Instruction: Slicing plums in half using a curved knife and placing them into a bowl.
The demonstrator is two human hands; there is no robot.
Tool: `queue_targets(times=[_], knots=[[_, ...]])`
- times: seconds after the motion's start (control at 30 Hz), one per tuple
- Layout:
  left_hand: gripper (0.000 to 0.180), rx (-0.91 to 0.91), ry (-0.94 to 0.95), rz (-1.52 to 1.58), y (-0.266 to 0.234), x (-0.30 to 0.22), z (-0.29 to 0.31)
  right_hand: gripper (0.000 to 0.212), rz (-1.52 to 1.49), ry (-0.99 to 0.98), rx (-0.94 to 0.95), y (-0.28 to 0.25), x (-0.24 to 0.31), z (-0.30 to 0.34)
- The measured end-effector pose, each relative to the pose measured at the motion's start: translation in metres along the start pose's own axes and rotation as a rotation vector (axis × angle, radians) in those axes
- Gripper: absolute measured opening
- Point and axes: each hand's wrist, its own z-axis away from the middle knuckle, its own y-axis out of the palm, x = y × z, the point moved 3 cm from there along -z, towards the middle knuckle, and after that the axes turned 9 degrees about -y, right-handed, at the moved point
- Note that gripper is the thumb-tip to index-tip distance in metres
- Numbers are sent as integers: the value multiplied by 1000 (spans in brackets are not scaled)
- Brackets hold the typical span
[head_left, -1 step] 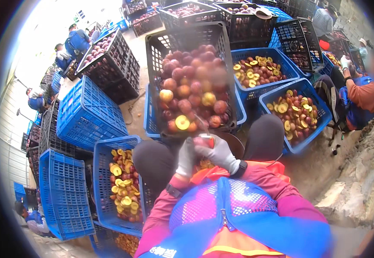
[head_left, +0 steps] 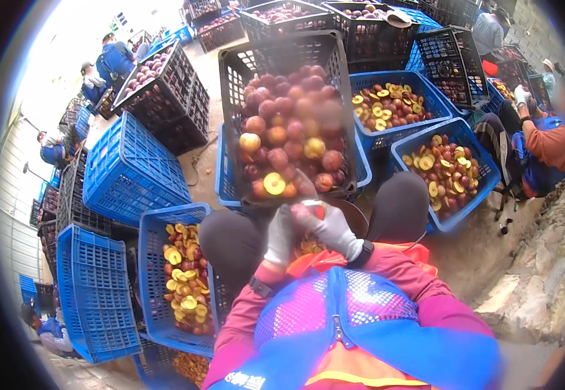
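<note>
Both my gloved hands meet over my lap, just below the near rim of a black crate (head_left: 229, 123) full of whole plums. My left hand (head_left: 280, 235) is closed round a plum (head_left: 300, 216), mostly hidden by fingers and blur. My right hand (head_left: 334, 233) grips a small knife (head_left: 320, 211) with a red handle; its blade is hard to make out against the crate. One halved plum (head_left: 274, 184) lies cut side up at the crate's near edge. Beneath my hands, partly covered, sits a round container (head_left: 355, 218) with cut pieces beside it.
Blue crates of halved plums stand at my left (head_left: 147, 292) and right (head_left: 484, 195). An upturned blue crate (head_left: 136, 169) and stacked black crates (head_left: 194, 107) are farther left. At the right sits a co-worker (head_left: 549, 149) beside a rough stone edge (head_left: 542, 279).
My fingers have closed in so the plum between my hands shows less. The knife has shifted slightly. Crates at the left appear moved a little leftward in the picture.
</note>
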Motion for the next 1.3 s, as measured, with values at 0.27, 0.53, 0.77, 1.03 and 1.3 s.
queue_targets(times=[0.27, 0.53, 0.77, 1.03, 1.3], knots=[[64, 57, -347, 254, 6, -21, 2, 30, -100, 212, -120, -18, 20, -13], [58, 83, -317, 267, 3, -22, 7, 46, 222, 45, 191, 2, 8, -18], [54, 123, -293, 170, 8, -23, 6, 57, 336, -14, 104, -4, -26, -10], [52, -16, -164, 128, 6, 0, 5, 39, 257, 132, 37, 8, -23, -4], [36, 185, -372, 428, -5, 34, 2, 37, 740, -523, 18, 19, -7, -1]])
